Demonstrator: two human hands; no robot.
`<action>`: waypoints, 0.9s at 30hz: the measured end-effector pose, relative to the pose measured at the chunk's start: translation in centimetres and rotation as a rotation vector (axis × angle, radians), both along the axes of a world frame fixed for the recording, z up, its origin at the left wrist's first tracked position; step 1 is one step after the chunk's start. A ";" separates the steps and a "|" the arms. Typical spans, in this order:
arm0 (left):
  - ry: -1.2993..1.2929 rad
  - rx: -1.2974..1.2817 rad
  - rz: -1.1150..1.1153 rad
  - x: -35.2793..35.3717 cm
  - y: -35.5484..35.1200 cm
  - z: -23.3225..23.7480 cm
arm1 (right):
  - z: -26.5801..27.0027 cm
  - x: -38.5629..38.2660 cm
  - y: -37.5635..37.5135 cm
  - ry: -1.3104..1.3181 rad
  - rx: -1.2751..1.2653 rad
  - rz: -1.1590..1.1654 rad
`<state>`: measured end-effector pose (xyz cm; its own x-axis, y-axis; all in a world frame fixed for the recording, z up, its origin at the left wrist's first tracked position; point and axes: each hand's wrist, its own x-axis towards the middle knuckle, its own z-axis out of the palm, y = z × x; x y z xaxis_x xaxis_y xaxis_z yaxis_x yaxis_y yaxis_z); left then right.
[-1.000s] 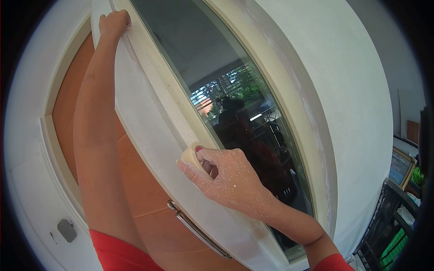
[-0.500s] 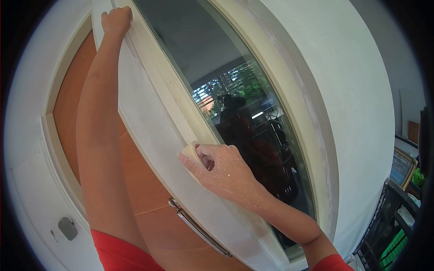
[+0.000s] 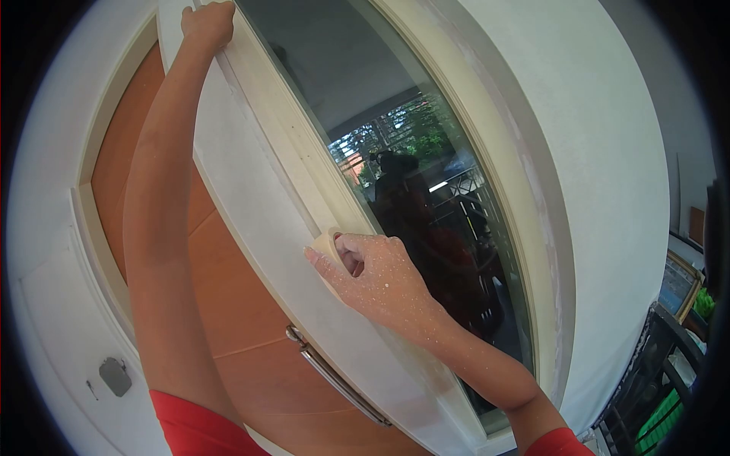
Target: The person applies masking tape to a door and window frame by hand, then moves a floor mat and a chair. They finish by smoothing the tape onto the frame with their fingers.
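My right hand (image 3: 380, 277), speckled with white spots, grips a cream roll of masking tape (image 3: 325, 245). Thumb and fingers wrap the roll, which sits against the inner edge of the cream window frame (image 3: 285, 133). High up at the top left, my left hand (image 3: 209, 24) is closed at the same side of the frame; what its fingers pinch is hidden. Between the two hands runs the long joint where the frame meets a white wall strip (image 3: 247, 182). Dark window glass (image 3: 327, 68) lies to the right, reflecting a person and greenery.
An orange-brown door (image 3: 236, 311) with a long metal handle (image 3: 338, 380) stands left of the wall strip. A grey plate (image 3: 115, 377) is on the white wall at lower left. At far right are a picture frame (image 3: 675, 281) and a black rack (image 3: 654, 380).
The view has shifted slightly. My left hand sits a little higher and farther right, near the top edge. My right hand still holds the tape roll at nearly the same spot.
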<state>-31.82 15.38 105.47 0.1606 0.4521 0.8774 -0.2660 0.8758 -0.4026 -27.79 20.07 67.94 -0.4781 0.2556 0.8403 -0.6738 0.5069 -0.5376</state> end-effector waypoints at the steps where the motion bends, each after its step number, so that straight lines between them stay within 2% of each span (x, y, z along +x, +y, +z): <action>1: -0.005 -0.001 0.003 -0.3 -1.4 0.7 | 0.0 0.0 0.0 -0.005 -0.001 0.003; 2: -0.169 -0.513 -0.325 -1.2 -4.0 2.6 | 0.1 0.1 -0.1 -0.011 -0.003 0.014; 3: -0.335 -1.022 -0.655 -0.7 -5.2 2.2 | 0.1 0.1 -0.2 -0.018 -0.005 0.026; 4: -0.341 -1.018 -0.654 -0.8 -4.0 1.9 | 0.1 0.1 -0.2 -0.023 -0.004 0.031; 6: -0.166 0.026 0.187 1.7 0.6 -2.9 | -0.1 0.0 -0.3 -0.037 0.019 -0.011; 7: -0.169 0.026 0.189 1.1 -1.1 -1.7 | -0.1 0.1 -0.4 -0.040 0.020 -0.009; 9: -0.423 -1.008 -0.557 -0.7 -5.6 1.8 | -0.1 0.1 -0.4 -0.064 0.004 0.020; 10: -0.425 -1.005 -0.559 0.5 -4.0 -0.2 | -0.2 0.1 -0.5 -0.067 0.005 0.019; 12: -0.285 0.015 0.214 2.8 0.4 -4.1 | -0.2 -0.1 -0.5 -0.055 -0.002 0.000; 19: -0.294 0.033 0.190 1.2 -0.8 -2.7 | 0.0 -0.3 -0.5 -0.038 -0.026 0.047; 21: -0.440 -0.983 -0.454 2.2 -4.4 -3.6 | 0.1 0.0 -0.3 -0.093 -0.017 0.043; 22: -0.449 -0.981 -0.458 1.8 -3.2 -4.1 | -0.3 -0.2 -0.4 -0.103 -0.017 0.044; 24: -0.281 -0.039 0.274 2.1 1.0 -6.6 | -1.2 -0.8 -0.3 -0.005 0.024 0.114; 27: -0.272 -0.055 0.247 2.2 0.8 -8.5 | -3.0 -0.2 -0.1 0.076 0.098 0.022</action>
